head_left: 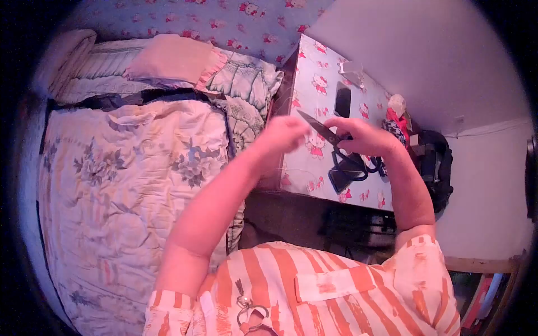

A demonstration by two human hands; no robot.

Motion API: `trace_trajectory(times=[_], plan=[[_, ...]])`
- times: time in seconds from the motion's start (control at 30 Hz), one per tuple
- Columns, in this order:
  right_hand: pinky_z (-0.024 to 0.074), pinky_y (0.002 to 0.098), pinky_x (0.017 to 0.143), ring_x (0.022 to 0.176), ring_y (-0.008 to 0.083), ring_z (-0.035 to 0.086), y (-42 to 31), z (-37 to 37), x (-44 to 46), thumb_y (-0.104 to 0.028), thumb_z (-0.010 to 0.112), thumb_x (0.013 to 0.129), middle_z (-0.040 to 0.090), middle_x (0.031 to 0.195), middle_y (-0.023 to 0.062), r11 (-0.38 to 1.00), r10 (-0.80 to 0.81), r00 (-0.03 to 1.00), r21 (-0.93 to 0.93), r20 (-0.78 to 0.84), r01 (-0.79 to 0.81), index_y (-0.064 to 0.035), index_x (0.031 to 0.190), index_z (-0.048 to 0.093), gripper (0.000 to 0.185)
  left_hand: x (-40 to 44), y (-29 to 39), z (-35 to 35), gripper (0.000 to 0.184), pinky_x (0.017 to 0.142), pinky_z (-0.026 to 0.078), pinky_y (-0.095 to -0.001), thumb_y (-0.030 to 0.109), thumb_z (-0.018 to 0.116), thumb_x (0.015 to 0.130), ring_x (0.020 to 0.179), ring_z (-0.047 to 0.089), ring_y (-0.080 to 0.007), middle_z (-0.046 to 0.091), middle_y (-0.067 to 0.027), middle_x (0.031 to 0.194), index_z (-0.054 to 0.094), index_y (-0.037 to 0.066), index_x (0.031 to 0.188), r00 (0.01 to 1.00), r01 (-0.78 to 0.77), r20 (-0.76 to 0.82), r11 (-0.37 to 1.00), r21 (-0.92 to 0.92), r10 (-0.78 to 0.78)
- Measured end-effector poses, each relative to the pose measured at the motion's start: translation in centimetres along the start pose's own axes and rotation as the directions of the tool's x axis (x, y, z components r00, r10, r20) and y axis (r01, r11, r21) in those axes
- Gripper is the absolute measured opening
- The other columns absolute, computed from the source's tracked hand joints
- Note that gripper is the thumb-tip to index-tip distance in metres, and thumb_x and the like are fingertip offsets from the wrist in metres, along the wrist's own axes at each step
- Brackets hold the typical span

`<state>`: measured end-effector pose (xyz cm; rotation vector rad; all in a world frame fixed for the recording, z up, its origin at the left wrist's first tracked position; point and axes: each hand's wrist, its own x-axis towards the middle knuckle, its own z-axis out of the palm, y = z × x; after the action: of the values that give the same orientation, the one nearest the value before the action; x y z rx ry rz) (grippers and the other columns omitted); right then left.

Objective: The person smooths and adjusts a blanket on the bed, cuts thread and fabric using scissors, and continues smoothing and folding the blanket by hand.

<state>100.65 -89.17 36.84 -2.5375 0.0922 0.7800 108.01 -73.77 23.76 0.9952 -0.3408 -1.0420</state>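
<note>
A striped shirt (336,297) is at the bottom. Scissors (324,131), right of centre, are held in the right hand (364,137); the left hand (284,134) is curled near their tip, its content I cannot tell. Below them is the table (322,103).

The left forearm (216,210) slants forward and inward, bare to above the elbow, and ends in a left hand (282,134) with its fingers drawn together; it's blurred from here, so I can't swear how tightly they press. Across from it the right forearm (412,187) reaches forward too, its wrist (393,148) bent inward, the right hand (365,136) curled in a grip. The hands face each other, near but apart.
</note>
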Motion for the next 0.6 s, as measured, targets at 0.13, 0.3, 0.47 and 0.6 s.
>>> trace_trajectory(times=[0.13, 0.3, 0.47, 0.6], plan=[[0.0433, 0.0240, 0.057, 0.062, 0.0112, 0.053, 2.3, 0.3, -0.5, 0.006, 0.054, 0.066, 0.056, 0.074, 0.0063, 0.994, 0.084, 0.991, -0.076, 0.102, -0.077, -0.0029, 0.108, 0.045, 0.044, 1.6, 0.8, -3.3, 0.004, 0.037, 0.031, -0.0151, 0.008, 0.051, 0.078, 0.042, 0.039, -0.0060, 0.047, 0.0006, 0.056, 0.053, 0.005, 0.080, 0.946, -0.204, -0.317, 0.880, -0.428, 0.065], [0.0422, 0.0227, 0.065, 0.073, 0.0096, 0.052, 5.7, 0.9, -0.5, 0.006, 0.053, 0.069, 0.054, 0.077, 0.0032, 0.934, -0.068, 0.996, 0.347, -0.060, 0.085, -0.0007, 0.102, 0.045, 0.035, 2.6, -2.3, -7.4, 0.016, 0.045, 0.039, -0.0217, 0.016, 0.048, 0.080, 0.053, 0.051, -0.0117, 0.055, -0.0054, 0.066, 0.052, 0.003, 0.087, 0.885, -0.159, -0.444, 0.987, -0.004, 0.141], [0.0408, 0.0226, 0.064, 0.073, 0.0107, 0.052, 6.2, 1.5, -0.8, 0.001, 0.054, 0.070, 0.055, 0.085, 0.0033, 0.768, -0.047, 0.819, 0.503, -0.572, 0.396, -0.0035, 0.101, 0.045, 0.032, 1.5, -4.3, -5.8, 0.035, 0.078, 0.037, -0.0423, 0.025, 0.058, 0.071, 0.089, 0.049, -0.0291, 0.054, -0.0086, 0.094, 0.050, 0.015, 0.104, 0.824, 0.106, -0.230, 0.257, 0.961, 0.518], [0.0394, 0.0206, 0.061, 0.072, 0.0099, 0.052, 5.8, 2.5, -1.1, 0.000, 0.053, 0.072, 0.055, 0.084, 0.0040, 0.699, 0.050, 0.696, 0.523, -0.717, 0.488, -0.0044, 0.100, 0.045, 0.029, 0.6, -3.8, -1.3, 0.041, 0.081, 0.035, -0.0410, 0.025, 0.061, 0.068, 0.099, 0.044, -0.0260, 0.048, -0.0076, 0.103, 0.048, 0.013, 0.105, 0.758, -0.163, 0.103, 0.034, 0.986, 0.644]])
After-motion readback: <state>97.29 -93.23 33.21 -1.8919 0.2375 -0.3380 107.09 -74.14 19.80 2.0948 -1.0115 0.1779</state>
